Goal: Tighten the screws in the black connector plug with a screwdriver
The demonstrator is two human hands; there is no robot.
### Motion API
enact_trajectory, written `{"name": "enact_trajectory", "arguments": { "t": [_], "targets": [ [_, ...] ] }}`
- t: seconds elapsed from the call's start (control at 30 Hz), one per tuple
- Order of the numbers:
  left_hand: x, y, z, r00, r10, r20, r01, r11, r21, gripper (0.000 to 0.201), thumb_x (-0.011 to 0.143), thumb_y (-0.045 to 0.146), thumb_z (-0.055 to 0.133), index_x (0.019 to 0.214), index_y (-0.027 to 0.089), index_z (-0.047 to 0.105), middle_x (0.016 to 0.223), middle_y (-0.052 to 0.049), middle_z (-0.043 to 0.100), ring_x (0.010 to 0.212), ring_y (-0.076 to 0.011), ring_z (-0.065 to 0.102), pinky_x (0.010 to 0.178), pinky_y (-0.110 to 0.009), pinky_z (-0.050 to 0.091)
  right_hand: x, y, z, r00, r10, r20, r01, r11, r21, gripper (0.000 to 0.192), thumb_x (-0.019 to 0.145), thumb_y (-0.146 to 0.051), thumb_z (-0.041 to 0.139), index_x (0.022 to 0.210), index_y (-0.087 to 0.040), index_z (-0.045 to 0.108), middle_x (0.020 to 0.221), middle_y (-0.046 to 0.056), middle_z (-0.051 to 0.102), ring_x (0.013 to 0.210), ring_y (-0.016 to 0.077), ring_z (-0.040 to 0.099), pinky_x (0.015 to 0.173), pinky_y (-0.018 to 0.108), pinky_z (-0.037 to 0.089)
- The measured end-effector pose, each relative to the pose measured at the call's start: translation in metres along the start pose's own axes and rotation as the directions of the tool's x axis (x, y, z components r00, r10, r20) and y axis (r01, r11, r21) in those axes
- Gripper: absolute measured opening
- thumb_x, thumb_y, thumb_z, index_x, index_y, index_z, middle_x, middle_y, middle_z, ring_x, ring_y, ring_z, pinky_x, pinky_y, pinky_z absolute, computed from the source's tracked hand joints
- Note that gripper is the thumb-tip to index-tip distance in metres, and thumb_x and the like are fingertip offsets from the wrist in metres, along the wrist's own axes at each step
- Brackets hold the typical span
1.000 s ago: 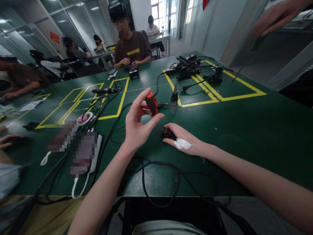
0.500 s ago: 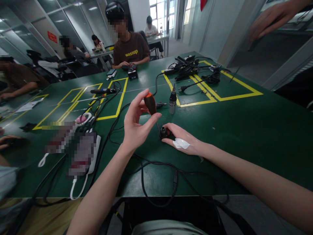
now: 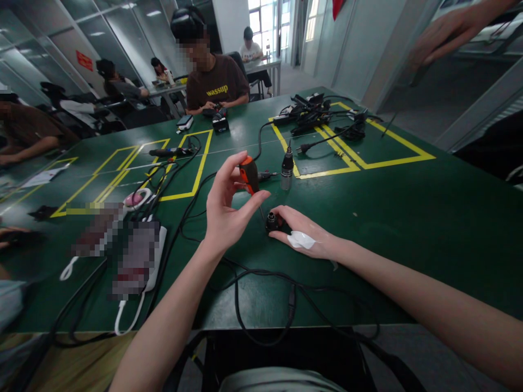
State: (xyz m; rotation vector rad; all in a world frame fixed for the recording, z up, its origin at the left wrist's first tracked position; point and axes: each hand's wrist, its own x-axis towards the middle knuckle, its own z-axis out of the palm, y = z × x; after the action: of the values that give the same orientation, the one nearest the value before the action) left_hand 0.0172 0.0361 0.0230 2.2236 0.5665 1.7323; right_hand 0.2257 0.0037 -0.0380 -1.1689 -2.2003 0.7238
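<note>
1. Nearest, thin black cables loop over the front part of the green table, one bend dropping past its edge.
2. To the left lie two devices with blurred faces and white casings, white cords curling from their near ends.
3. Just beyond the cables, the right hand, a white patch on its back, rests low over the table. Its thumb and fingers are closed around the side of a small black part, whose ringed collar points up.
4. Above and left of that part, the left hand grips a screwdriver by its orange-and-black handle, forefinger near the top and thumb near the lower end. The thin shaft slants down beside the black part; whether the tip touches it, I cannot tell.
5. Past the screwdriver, a black-and-grey tool stands upright, pointed end up.
6. Farther off, a black plug and a tangled heap of black cords lie around yellow tape lines.
7. Across the table, a person in a brown shirt has both hands at a dark object.
</note>
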Motion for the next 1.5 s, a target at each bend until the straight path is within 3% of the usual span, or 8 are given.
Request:
{"name": "enact_trajectory", "arguments": {
  "t": [0.1,0.27,0.37,0.47,0.77,1.03,1.37,1.5],
  "targets": [
    [0.0,0.004,0.001,0.999,-0.022,0.035,0.024,0.999,-0.045,0.072,0.098,0.039,0.077,0.16,0.036,0.04,0.128,-0.004,0.073,0.098,-0.0147,0.074,0.09,-0.028,0.065,0.0,-0.001,-0.001,1.0,0.003,0.006,-0.003,1.0,-0.008,0.026,0.095,-0.026,0.074,0.117,-0.019,0.061,0.109,0.01,0.069,0.099,0.0279,0.066,0.093,0.044,0.056],
    [-0.002,0.009,0.003,0.996,-0.019,0.084,0.026,0.996,-0.083,0.065,0.104,0.033,0.067,0.161,0.035,0.038,0.133,-0.007,0.072,0.105,-0.0168,0.077,0.093,-0.03,0.066,0.0,-0.001,-0.001,1.0,-0.007,0.005,0.007,1.0,-0.006,0.024,0.096,-0.027,0.073,0.115,-0.02,0.061,0.106,0.009,0.069,0.098,0.0272,0.065,0.091,0.045,0.056],
    [-0.002,0.005,0.002,0.999,-0.018,0.044,0.02,0.999,-0.045,0.066,0.099,0.039,0.074,0.157,0.035,0.042,0.13,-0.006,0.072,0.107,-0.0182,0.075,0.094,-0.031,0.065,0.0,0.0,-0.001,1.0,-0.021,-0.005,0.021,1.0,0.001,0.025,0.096,-0.029,0.072,0.117,-0.021,0.061,0.106,0.009,0.069,0.098,0.027,0.065,0.091,0.045,0.057],
    [-0.002,0.0,0.001,1.0,0.007,-0.02,-0.007,1.0,0.016,0.069,0.092,0.045,0.082,0.152,0.035,0.049,0.14,-0.006,0.066,0.112,-0.0194,0.073,0.087,-0.027,0.063,0.0,0.001,-0.001,1.0,-0.024,0.002,0.024,1.0,0.001,0.026,0.096,-0.029,0.072,0.118,-0.021,0.061,0.108,0.01,0.07,0.099,0.0275,0.065,0.093,0.047,0.056],
    [-0.004,0.007,0.005,0.998,-0.03,0.049,0.033,0.998,-0.058,0.066,0.103,0.034,0.068,0.162,0.036,0.037,0.141,-0.007,0.069,0.108,-0.0182,0.076,0.093,-0.031,0.065,0.0,0.001,-0.001,1.0,-0.023,0.002,0.023,1.0,0.012,0.026,0.096,-0.031,0.071,0.119,-0.022,0.062,0.107,0.009,0.069,0.097,0.0267,0.065,0.091,0.045,0.056],
    [-0.002,-0.002,0.002,0.998,0.043,-0.046,-0.041,0.998,0.05,0.069,0.095,0.044,0.079,0.156,0.035,0.047,0.14,-0.006,0.065,0.105,-0.0155,0.07,0.077,-0.022,0.059,-0.001,0.001,-0.001,1.0,-0.024,-0.001,0.024,1.0,0.004,0.027,0.096,-0.03,0.071,0.119,-0.022,0.061,0.108,0.009,0.069,0.098,0.0272,0.065,0.091,0.046,0.057],
    [-0.006,0.007,0.007,0.999,0.002,0.04,-0.002,1.0,0.001,0.066,0.106,0.029,0.064,0.164,0.034,0.033,0.136,-0.007,0.072,0.107,-0.0181,0.077,0.093,-0.032,0.065,0.0,0.003,0.002,0.999,-0.032,-0.013,0.032,0.999,0.005,0.024,0.096,-0.028,0.072,0.116,-0.022,0.06,0.107,0.009,0.069,0.098,0.027,0.066,0.091,0.044,0.057],
    [-0.007,0.005,0.006,1.0,0.013,0.009,-0.013,1.0,0.003,0.072,0.101,0.035,0.073,0.162,0.035,0.034,0.123,-0.004,0.076,0.101,-0.0178,0.078,0.09,-0.032,0.064,0.0,0.003,0.002,1.0,-0.024,-0.009,0.024,1.0,0.005,0.024,0.095,-0.027,0.072,0.114,-0.022,0.059,0.106,0.009,0.069,0.098,0.0269,0.066,0.091,0.045,0.057]
  ]
}}
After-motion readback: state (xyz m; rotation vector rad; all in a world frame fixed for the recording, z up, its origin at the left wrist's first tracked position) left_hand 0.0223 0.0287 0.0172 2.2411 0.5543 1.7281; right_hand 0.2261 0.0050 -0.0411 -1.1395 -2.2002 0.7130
